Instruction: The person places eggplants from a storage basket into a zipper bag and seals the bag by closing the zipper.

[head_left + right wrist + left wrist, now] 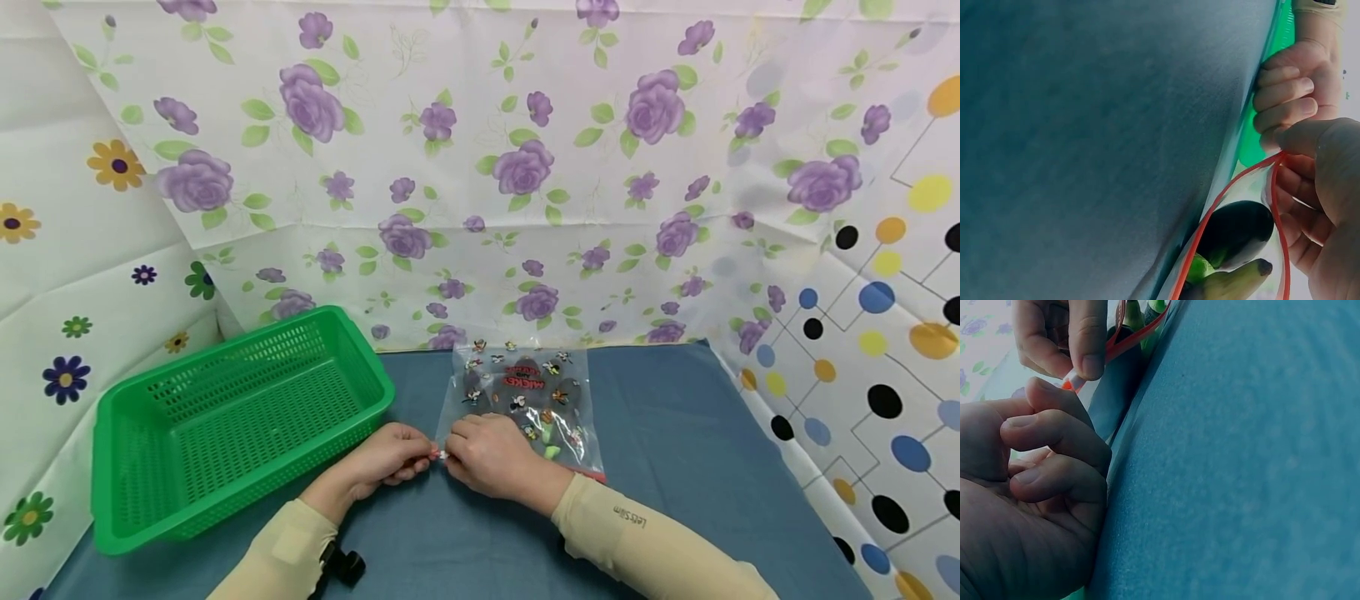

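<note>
A clear zip bag [517,392] printed with cartoon figures lies on the blue cloth. Its red zip strip [1205,219] parts into two edges in the right wrist view, so the mouth gapes. Inside are a glossy dark oval thing [1238,230] and a yellow-green piece with a dark tip [1235,284]. My left hand [390,460] pinches the red-and-white end of the zip at the bag's near left corner, its other fingers curled. Right beside it, my right hand [495,457] pinches the zip strip between thumb and fingers, overlapping the bag's lower left part.
An open green plastic basket [247,408] stands to the left, its near right side close to my left wrist. Blue cloth [660,433] covers the table. Flowered sheets [480,167] hang behind, and a dotted sheet [885,400] hangs on the right.
</note>
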### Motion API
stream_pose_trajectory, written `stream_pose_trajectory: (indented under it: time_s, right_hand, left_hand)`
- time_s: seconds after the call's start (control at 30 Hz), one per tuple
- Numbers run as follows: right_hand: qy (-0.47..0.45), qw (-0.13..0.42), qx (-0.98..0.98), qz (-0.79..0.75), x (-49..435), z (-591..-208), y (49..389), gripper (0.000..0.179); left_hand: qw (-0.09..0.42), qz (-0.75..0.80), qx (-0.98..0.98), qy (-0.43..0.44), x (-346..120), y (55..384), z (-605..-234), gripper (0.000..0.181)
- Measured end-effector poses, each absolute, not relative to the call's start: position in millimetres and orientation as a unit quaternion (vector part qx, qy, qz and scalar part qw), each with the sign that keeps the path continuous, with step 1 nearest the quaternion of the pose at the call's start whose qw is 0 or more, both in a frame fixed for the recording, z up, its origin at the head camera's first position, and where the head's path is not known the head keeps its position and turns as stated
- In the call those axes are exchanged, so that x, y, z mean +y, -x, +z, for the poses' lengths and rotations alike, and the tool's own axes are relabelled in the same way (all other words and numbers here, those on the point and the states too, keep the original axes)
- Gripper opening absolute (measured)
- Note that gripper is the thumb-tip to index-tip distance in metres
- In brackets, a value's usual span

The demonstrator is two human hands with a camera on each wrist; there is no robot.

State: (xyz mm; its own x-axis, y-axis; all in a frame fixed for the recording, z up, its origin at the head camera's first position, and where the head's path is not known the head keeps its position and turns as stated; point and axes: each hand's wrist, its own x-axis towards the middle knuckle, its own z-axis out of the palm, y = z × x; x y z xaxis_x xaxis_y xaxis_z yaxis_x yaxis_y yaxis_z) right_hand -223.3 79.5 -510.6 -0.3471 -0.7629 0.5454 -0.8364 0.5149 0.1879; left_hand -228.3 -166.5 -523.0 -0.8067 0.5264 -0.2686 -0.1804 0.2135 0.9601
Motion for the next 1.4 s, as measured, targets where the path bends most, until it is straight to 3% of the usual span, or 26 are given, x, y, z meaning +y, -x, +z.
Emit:
stream_pose_trajectory:
  time_s: [0.17, 0.63, 1.4]
  right_hand:
    - [-0.497, 0.3, -0.811, 0.066, 77, -512, 224, 0.016]
    - [-0.494, 0.297, -0.815, 0.056, 82, -510, 222, 0.038]
    - [-0.484, 0.296, -0.823, 0.037, 106, -507, 216, 0.03]
  left_hand:
    - [0.288, 0.618, 0.722, -0.117, -169, 228, -523, 0.036]
    - [0.285, 0.611, 0.728, -0.128, -166, 230, -524, 0.037]
    - [0.286, 0.621, 0.722, -0.107, -168, 231, -525, 0.035]
